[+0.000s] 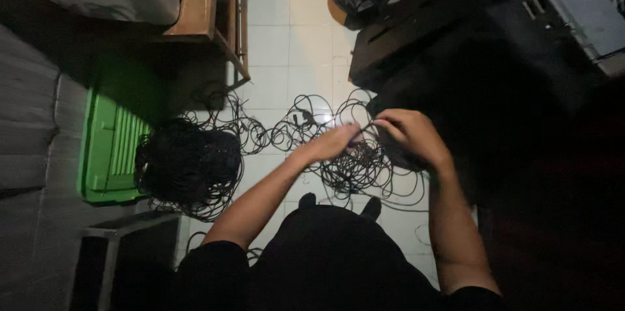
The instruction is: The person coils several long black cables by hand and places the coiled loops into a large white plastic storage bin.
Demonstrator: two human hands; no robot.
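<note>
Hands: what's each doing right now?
Left hand: fingers pinched shut on a black cable.
Right hand: curled shut on the same cable.

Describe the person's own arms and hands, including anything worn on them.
Both arms are bare from the upper arm down, each coming out of a short black sleeve. The left hand and right hand are gloveless. No watch, ring or bracelet shows, though the dim light could hide small items.

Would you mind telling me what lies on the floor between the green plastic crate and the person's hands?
In the head view, a dense heap of black cable lies there, with loose black loops trailing over pale tiles toward both hands.
</note>
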